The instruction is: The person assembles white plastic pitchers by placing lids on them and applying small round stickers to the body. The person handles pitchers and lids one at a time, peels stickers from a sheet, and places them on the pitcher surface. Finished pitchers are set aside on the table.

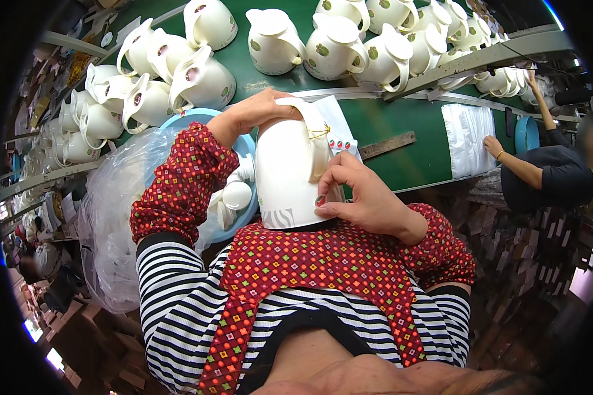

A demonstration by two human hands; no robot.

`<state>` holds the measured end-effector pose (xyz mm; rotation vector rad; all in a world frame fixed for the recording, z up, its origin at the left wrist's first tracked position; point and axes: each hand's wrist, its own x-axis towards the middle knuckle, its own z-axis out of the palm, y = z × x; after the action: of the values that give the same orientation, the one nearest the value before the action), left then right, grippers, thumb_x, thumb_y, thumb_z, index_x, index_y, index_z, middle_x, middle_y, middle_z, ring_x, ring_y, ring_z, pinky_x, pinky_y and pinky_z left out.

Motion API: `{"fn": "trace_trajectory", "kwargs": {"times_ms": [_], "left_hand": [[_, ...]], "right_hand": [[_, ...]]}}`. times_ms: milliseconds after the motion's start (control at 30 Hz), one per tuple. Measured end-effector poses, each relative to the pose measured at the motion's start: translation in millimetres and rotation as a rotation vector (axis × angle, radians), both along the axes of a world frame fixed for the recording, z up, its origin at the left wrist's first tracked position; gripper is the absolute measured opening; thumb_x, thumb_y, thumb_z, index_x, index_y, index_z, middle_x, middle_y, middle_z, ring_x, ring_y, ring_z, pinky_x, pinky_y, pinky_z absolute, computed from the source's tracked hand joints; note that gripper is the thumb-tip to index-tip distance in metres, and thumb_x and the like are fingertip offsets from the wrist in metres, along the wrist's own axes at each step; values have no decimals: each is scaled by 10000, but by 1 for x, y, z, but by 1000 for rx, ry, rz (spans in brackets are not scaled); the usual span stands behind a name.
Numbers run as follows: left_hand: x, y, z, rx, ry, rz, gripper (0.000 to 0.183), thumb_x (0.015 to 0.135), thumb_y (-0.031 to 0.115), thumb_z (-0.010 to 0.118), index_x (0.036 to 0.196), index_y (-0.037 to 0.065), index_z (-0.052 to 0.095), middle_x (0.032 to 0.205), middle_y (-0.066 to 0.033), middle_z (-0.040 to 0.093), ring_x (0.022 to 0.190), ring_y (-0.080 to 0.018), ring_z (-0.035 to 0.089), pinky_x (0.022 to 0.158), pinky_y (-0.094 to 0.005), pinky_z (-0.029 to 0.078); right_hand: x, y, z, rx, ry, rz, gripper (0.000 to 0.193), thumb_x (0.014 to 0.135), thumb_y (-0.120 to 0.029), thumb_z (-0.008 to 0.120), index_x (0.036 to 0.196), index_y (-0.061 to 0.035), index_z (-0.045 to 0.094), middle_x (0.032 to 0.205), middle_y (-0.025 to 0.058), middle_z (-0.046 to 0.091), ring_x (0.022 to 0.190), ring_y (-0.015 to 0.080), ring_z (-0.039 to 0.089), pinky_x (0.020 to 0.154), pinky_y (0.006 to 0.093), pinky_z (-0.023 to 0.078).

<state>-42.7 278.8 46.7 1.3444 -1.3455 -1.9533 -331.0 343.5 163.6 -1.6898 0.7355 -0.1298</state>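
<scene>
A white pitcher (280, 168) stands in front of me at the table's near edge, its base close to my apron. My left hand (257, 108) is curled over its upper end, beside the top of the handle (311, 118). Around that handle is a thin gold tie (319, 131). My right hand (362, 194) pinches a small red and green sticker (320, 201) between thumb and forefinger, against or very near the pitcher's side below the handle. Just behind lies a white sticker sheet (336, 118) with several red stickers, partly hidden by the pitcher.
Rows of lidded white pitchers (270, 43) stand across the green table (402, 158). A blue basin (249, 217) with white lids (236, 195) and clear plastic bag (122, 210) are at left. Right lie a metal ruler (389, 145) and plastic bags (469, 141), touched by a co-worker's hand (492, 146).
</scene>
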Motion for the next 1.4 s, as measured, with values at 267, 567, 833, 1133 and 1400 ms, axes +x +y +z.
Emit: {"fn": "trace_trajectory", "kwargs": {"times_ms": [267, 567, 833, 1133, 1400], "left_hand": [[1, 3, -8, 36, 64, 49, 635, 817, 315, 679, 1377, 14, 674, 1179, -115, 738, 1017, -165, 688, 919, -282, 551], [3, -16, 20, -171, -10, 30, 573, 838, 272, 782, 1336, 1, 696, 1207, -106, 738, 1069, -163, 674, 976, -306, 525], [74, -136, 164, -1081, -229, 239, 646, 816, 243, 877, 1383, 33, 650, 1289, -97, 711, 1141, -157, 675, 1005, -338, 553], [64, -291, 64, -1431, -1192, 373, 853, 693, 386, 919, 1451, 234, 557, 1346, -167, 547, 1212, -384, 602, 984, -479, 563], [51, -320, -54, -1095, -1208, 192, 1089, 640, 349, 973, 1569, 196, 425, 1494, -215, 448, 1399, -433, 464, 1110, -515, 481]], "right_hand": [[4, 11, -23, -240, -56, -132, 492, 758, -290, 927, 1061, -62, 614, 1086, 100, 507, 1013, 265, 527, 916, 378, 433], [7, -10, -54, -401, -17, -311, 1057, 675, -524, 942, 1426, 1, 414, 1328, 197, 463, 1266, 370, 468, 1094, 487, 371], [-46, -36, -72, -115, -209, -583, 930, 767, -226, 923, 1518, -25, 413, 1413, 131, 504, 1200, 227, 578, 1076, 394, 453], [-64, -39, -105, 53, -164, -714, 739, 861, -151, 852, 1469, -15, 454, 1382, 128, 564, 1112, 166, 622, 1010, 348, 480], [-68, -49, -119, 170, -146, -728, 635, 892, -47, 788, 1441, -2, 472, 1340, 128, 584, 1046, 143, 636, 969, 319, 510]]}}
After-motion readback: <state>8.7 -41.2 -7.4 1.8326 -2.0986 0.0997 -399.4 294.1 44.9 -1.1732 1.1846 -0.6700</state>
